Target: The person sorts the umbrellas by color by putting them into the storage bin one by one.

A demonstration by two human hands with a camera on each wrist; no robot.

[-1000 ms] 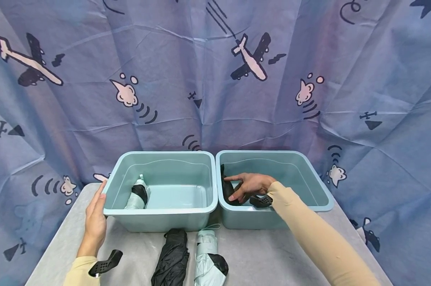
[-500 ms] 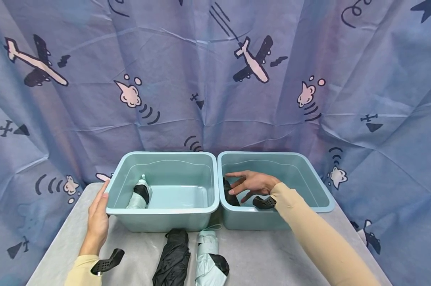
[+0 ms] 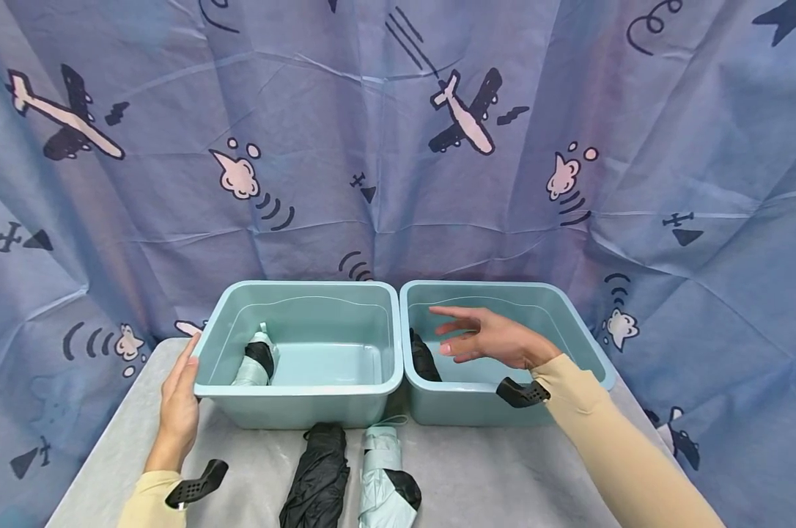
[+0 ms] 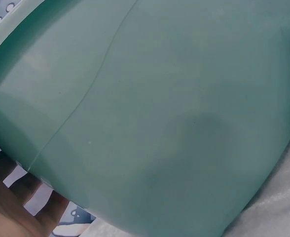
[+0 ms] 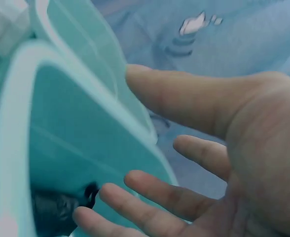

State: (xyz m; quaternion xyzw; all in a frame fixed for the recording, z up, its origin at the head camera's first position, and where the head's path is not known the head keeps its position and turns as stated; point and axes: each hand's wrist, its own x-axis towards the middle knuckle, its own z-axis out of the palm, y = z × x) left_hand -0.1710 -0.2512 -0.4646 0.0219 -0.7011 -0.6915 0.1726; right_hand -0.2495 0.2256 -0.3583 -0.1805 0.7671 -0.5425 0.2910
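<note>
Right hand [image 3: 493, 339] with spread fingers over the right box [image 3: 467, 407], near a black umbrella [image 3: 426, 357].
In the head view, this umbrella lies at the left end inside the right box; the left hand [image 3: 179, 414] rests against the outer side of the left box [image 3: 299, 408], which holds a pale umbrella [image 3: 256, 361]. In the left wrist view, the left fingers lie apart along the wall, pinching nothing. In the right wrist view, thumb and fingers stand apart, nothing between them. To do this well, I think, the fingers should pass loosely above the rim, without dragging the umbrella.
</note>
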